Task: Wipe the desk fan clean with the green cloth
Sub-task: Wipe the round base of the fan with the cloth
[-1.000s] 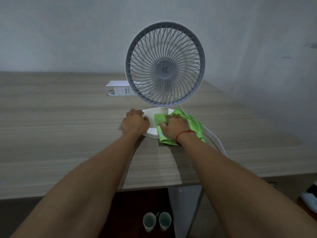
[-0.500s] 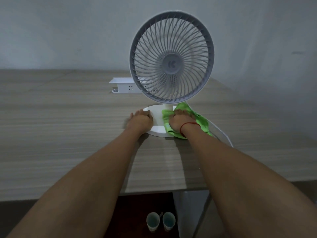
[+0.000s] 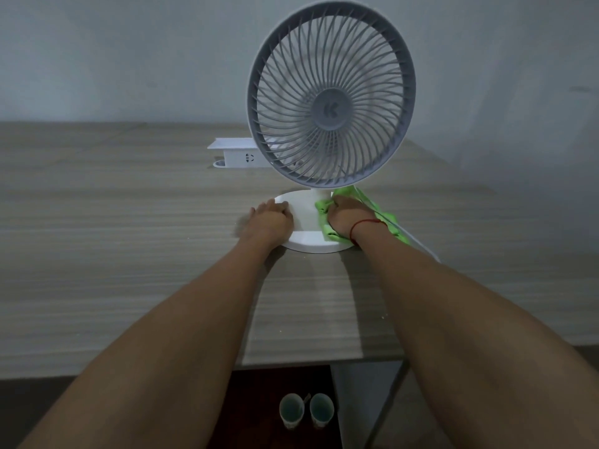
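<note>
A white desk fan (image 3: 331,95) with a grey round grille stands upright on a wooden table (image 3: 129,254), on a round white base (image 3: 304,218). My left hand (image 3: 270,220) rests on the left rim of the base and grips its edge. My right hand (image 3: 346,218), a red string at its wrist, presses the green cloth (image 3: 385,217) onto the right side of the base beside the stem. Part of the cloth trails off the base onto the table to the right.
A white power strip (image 3: 236,153) lies behind the fan on its left. The fan's white cord (image 3: 418,243) runs right over the cloth. A grey wall is close behind. Under the table's near edge two cups (image 3: 306,413) stand on the floor.
My right hand has slid the cloth from the front of the base to its right side by the stem. My left hand stays on the left rim. The view has moved closer.
</note>
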